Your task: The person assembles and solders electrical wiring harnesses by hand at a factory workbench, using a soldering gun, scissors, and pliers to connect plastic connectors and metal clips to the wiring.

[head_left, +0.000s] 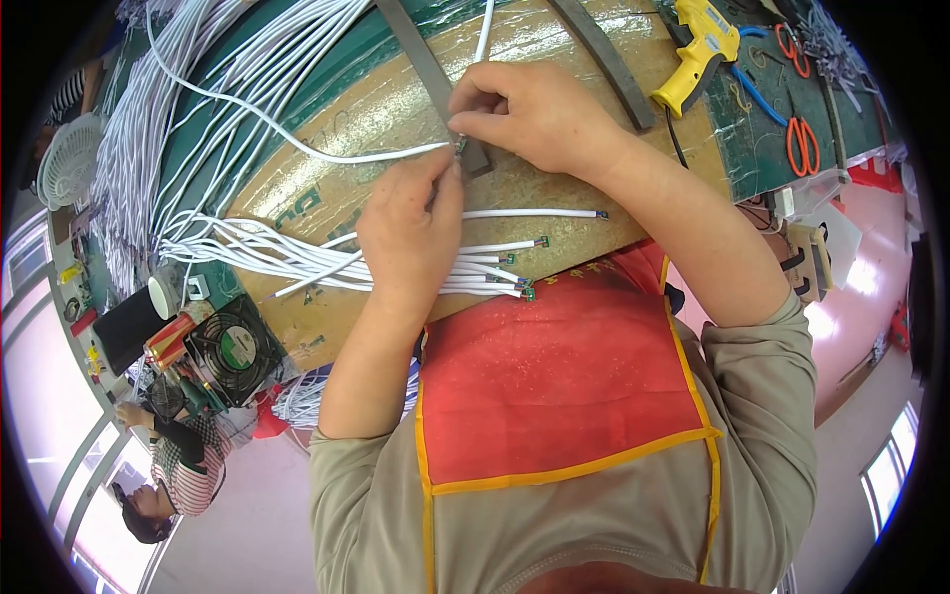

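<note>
A white cable curves in from the upper left, its end at the fingertips of my left hand, which is closed in a pinch on it. A small connector piece shows at that end. Just above it, my right hand has thumb and forefinger curled together; whatever they grip is hidden. Another white cable runs down behind the right hand's fingers. Below my left wrist lies a bunch of white cables, several ending in small green boards.
Two dark bars cross the brown work board. A yellow glue gun and orange-handled scissors lie at the right. Left are a big cable bundle and a fan. Another person is at lower left.
</note>
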The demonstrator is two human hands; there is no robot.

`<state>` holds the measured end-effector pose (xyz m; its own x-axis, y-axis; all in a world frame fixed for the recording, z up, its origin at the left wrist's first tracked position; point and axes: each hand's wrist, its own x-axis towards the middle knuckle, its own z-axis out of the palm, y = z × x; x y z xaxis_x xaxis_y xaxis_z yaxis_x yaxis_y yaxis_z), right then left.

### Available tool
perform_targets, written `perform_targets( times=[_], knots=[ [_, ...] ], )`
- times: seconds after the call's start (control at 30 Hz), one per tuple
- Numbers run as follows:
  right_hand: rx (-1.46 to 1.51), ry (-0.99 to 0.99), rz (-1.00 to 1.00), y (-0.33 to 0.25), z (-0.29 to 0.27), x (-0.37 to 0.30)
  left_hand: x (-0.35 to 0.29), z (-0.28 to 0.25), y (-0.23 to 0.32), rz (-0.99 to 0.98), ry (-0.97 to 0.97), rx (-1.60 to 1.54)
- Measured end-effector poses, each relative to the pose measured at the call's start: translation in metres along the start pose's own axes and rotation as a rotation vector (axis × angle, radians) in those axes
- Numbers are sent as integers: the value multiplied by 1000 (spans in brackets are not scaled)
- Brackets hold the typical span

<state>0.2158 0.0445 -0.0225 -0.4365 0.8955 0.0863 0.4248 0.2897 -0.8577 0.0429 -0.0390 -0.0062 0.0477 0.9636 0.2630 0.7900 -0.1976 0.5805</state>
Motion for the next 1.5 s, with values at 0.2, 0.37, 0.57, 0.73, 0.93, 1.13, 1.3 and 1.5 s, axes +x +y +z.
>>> perform_targets(
  times=[0.2, 0.37, 0.57, 0.73, 0.93, 1.13, 1.3, 1.5],
  knots=[
    [25, -11, 11, 1, 2, 0, -1, 1, -4, 11, 10, -41],
    [24, -11, 2, 2, 0, 0, -2, 2, -3, -21, 3, -46],
    [12, -10, 9, 0, -1, 0, -2, 7, -7, 89, 33, 22],
    [38, -20, 11, 3, -1, -2, -4, 9, -7, 210, 52, 86],
    [20, -37, 17, -2, -4, -3, -4, 8, -9, 278, 49, 128],
    [52, 156, 123, -17, -42, -28, -6, 1, -12, 231, -29, 137],
    [109, 550, 342, 5, -103, -79, 0, 9, -15, 289, -29, 130],
    [-225, 1029, 219, 65, -103, -117, 1, 5, -18, 357, -58, 212]
  ],
)
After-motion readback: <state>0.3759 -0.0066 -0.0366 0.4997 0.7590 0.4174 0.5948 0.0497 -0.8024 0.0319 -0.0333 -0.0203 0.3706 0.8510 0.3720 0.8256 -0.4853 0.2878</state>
